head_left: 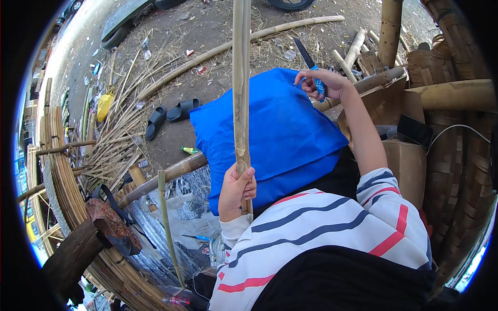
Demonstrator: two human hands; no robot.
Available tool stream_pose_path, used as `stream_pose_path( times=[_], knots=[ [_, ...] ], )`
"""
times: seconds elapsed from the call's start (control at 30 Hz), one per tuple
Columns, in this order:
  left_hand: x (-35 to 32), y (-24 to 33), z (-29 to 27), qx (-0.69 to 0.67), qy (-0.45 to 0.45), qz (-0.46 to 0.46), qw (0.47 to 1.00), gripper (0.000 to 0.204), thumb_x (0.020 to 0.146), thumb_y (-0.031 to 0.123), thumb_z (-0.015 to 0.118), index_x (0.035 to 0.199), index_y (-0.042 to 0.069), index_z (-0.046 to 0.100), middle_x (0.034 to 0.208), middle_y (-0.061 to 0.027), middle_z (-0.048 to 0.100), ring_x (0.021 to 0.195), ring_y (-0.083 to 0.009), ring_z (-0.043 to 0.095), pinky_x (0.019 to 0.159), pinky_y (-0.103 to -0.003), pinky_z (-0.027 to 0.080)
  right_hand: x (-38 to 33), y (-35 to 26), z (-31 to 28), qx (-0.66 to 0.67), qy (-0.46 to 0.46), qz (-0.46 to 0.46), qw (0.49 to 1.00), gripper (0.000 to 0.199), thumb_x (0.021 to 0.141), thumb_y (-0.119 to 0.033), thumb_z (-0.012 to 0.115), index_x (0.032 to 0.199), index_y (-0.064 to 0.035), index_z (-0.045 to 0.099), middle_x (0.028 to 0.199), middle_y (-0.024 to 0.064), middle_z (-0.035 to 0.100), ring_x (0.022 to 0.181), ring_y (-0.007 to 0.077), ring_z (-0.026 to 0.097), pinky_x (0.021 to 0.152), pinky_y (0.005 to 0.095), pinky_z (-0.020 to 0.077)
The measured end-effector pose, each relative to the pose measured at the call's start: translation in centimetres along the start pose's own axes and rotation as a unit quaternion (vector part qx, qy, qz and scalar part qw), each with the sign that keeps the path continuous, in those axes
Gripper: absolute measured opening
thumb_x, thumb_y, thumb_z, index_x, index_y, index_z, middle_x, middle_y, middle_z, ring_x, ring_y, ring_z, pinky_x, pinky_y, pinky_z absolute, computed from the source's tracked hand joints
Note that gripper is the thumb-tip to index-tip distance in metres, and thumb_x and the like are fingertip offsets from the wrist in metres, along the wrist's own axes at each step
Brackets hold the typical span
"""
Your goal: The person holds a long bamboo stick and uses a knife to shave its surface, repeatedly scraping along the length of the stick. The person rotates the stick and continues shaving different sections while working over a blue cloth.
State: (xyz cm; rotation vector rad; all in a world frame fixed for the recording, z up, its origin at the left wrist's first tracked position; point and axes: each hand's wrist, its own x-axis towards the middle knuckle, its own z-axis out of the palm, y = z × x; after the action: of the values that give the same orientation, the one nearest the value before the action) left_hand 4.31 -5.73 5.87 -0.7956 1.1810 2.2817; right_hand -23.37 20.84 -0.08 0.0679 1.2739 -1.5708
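Observation:
My left hand (237,190) is closed around the lower part of a long split bamboo strip (241,88), which stands upright in front of me and runs out past the top of the view. Off to the right, my right hand (324,84) grips a knife (305,53) by its blue handle, the dark blade pointing up and away to the left. The blade is apart from the bamboo strip. A blue cloth (295,135) is spread over my lap, beneath both hands.
Black slippers (181,110) lie on the littered dirt, near scattered bamboo strips (116,129). A long bamboo pole (218,51) lies beyond. Bundled strips (67,181) curve along the left. At right are a cardboard box (404,166), a phone (415,130) and woven bamboo (451,171).

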Motion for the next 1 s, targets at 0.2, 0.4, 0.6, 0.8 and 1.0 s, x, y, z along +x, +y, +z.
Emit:
stream_pose_path(
  times=[0.2,0.4,0.6,0.8,1.0],
  knots=[
    [-2.6,1.2,-1.6,0.011,-0.004,0.063,0.998,0.027,0.09,0.026,0.066,0.09,0.008,0.045,0.051,-0.0004,0.037,0.037,-0.0084,0.035,0.034,-0.023,0.027,7.2,4.0,-4.6,0.165,0.371,-0.015,0.914,0.029,0.096,-0.021,0.044,0.113,-0.001,0.057,0.088,0.0122,0.066,0.071,0.0206,0.065,0.052,0.0262,0.0483],
    [-4.2,-0.5,-2.2,0.04,0.034,0.077,0.996,0.027,0.092,0.03,0.062,0.088,0.011,0.043,0.049,0.0011,0.032,0.036,-0.0077,0.03,0.033,-0.023,0.025,7.5,2.5,-3.3,0.164,0.17,-0.072,0.969,0.034,0.092,-0.016,0.045,0.121,0.0021,0.051,0.113,0.0225,0.061,0.093,0.0328,0.066,0.075,0.0373,0.055],
    [-4.0,-0.9,-2.0,0.015,0.029,0.095,0.995,0.024,0.093,0.029,0.061,0.09,0.012,0.044,0.049,0.0009,0.033,0.036,-0.0079,0.03,0.033,-0.023,0.024,10.2,5.7,-4.9,-0.382,0.565,-0.156,0.714,0.03,0.082,-0.019,0.054,0.103,-0.0021,0.067,0.092,0.0182,0.068,0.086,0.0289,0.066,0.075,0.0374,0.0492],
    [-5.5,0.6,-3.2,0.021,0.098,0.126,0.987,0.022,0.093,0.029,0.061,0.093,0.012,0.046,0.05,0.0015,0.034,0.037,-0.007,0.031,0.034,-0.022,0.026,7.7,3.3,-1.7,-0.455,0.467,-0.217,0.726,0.033,0.091,-0.028,0.052,0.105,-0.0001,0.065,0.088,0.014,0.068,0.079,0.0198,0.064,0.073,0.0318,0.0487],
    [-8.6,0.8,-5.4,0.008,0.202,0.168,0.965,0.024,0.092,0.026,0.064,0.088,0.01,0.046,0.054,0.0021,0.039,0.04,-0.0049,0.034,0.035,-0.02,0.028,2.0,-0.6,11.2,-0.195,0.088,-0.139,0.967,0.039,0.094,-0.038,0.051,0.094,-0.0005,0.062,0.084,0.0143,0.066,0.082,0.0189,0.066,0.065,0.0319,0.0517]
  ],
)
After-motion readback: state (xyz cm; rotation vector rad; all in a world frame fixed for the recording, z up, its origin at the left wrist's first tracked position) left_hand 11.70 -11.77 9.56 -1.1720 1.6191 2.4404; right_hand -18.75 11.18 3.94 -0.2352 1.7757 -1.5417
